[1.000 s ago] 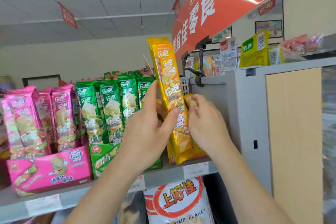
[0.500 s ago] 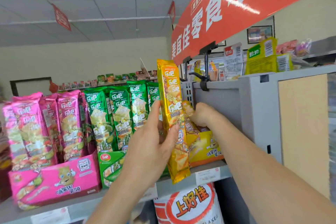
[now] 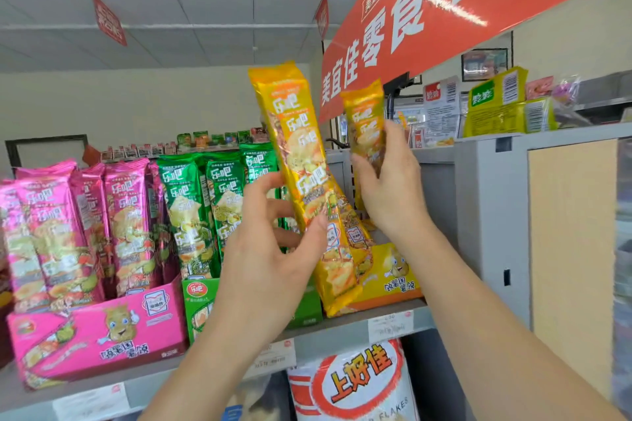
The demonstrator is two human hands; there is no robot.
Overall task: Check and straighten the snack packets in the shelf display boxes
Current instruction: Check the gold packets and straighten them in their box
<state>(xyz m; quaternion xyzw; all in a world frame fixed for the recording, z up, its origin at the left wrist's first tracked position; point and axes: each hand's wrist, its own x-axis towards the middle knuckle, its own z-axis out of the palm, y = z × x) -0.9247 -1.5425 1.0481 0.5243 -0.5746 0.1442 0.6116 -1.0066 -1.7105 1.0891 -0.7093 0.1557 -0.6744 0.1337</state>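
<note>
A tall yellow packet (image 3: 301,181) is gripped at its lower half by the left hand (image 3: 273,249), thumb in front and fingers behind; its foot is seen at the yellow display box (image 3: 393,278) on the shelf (image 3: 342,331), and it is tilted toward eleven o'clock. A second yellow packet (image 3: 364,120) is held upright by the right hand (image 3: 390,188), just at three o'clock of the first. At nine o'clock, green packets (image 3: 191,208) are stood in a green box (image 3: 201,301), and pink packets (image 3: 58,225) in a pink box (image 3: 102,331) beyond them. A red banner (image 3: 427,10) is hung overhead at one o'clock.
</note>
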